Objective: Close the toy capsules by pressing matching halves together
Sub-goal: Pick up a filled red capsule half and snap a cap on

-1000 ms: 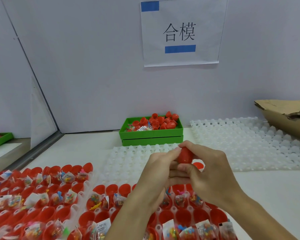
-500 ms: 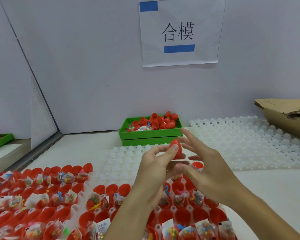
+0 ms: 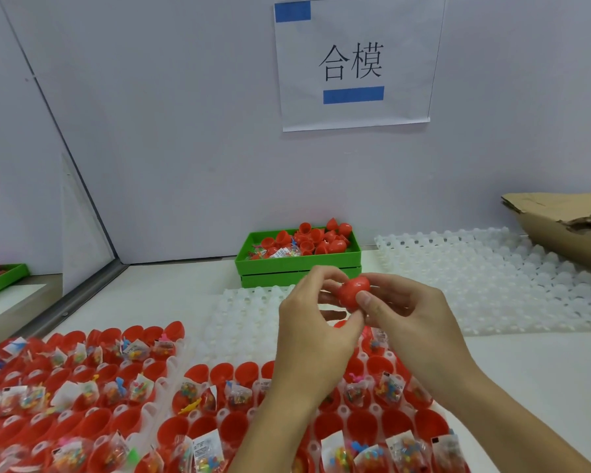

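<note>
Left of the small red plastic egg-shaped capsule (image 3: 354, 292), the left hand (image 3: 316, 331) pinches it between thumb and fingertips; the capsule itself is held in the air, in front of the green plastic bin of loose red halves (image 3: 299, 256) and above the white tray of open filled halves (image 3: 321, 418); right of it, the right hand (image 3: 413, 322) grips its other end, thumb on top. Uneven pressure could leave the seam cocked; a slip would drop it among the open halves below.
</note>
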`<state>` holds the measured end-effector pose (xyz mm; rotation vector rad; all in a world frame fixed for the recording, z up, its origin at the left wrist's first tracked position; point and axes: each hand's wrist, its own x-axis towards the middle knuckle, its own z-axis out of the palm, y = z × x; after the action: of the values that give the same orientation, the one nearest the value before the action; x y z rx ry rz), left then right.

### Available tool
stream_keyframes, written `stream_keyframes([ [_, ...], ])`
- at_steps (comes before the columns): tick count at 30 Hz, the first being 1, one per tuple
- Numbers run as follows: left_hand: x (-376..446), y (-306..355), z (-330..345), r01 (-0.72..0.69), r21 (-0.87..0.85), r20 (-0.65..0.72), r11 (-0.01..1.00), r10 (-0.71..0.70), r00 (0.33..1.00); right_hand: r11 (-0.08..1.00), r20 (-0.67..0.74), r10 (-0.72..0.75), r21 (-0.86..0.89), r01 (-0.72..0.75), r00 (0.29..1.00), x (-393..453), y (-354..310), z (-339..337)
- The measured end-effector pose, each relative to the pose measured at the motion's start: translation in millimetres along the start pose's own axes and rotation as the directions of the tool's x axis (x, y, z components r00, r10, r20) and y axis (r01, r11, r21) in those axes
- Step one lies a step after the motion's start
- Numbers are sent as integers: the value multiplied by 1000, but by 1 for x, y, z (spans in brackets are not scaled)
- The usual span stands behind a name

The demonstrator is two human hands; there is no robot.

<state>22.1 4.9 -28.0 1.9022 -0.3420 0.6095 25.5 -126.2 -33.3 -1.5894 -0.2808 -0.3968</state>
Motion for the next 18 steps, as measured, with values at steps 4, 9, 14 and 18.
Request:
stream_keyframes([
  [4, 2, 4, -4, 90, -214, 10, 973, -90, 996, 997, 11, 24, 67, -25, 1000, 2, -1, -3],
  [9, 1, 4, -1, -10, -96, -42, 995, 6, 999, 998, 99, -10, 69, 3, 995, -1, -6, 2],
  [14, -1, 4, 1, -161, 102, -9, 982, 163, 987, 998, 102, -4, 57, -2, 995, -2, -3, 4],
  [18, 2, 1, -5, -6, -84, 81, 996, 13, 997, 965, 125, 131, 210, -155, 984, 3, -1, 0],
])
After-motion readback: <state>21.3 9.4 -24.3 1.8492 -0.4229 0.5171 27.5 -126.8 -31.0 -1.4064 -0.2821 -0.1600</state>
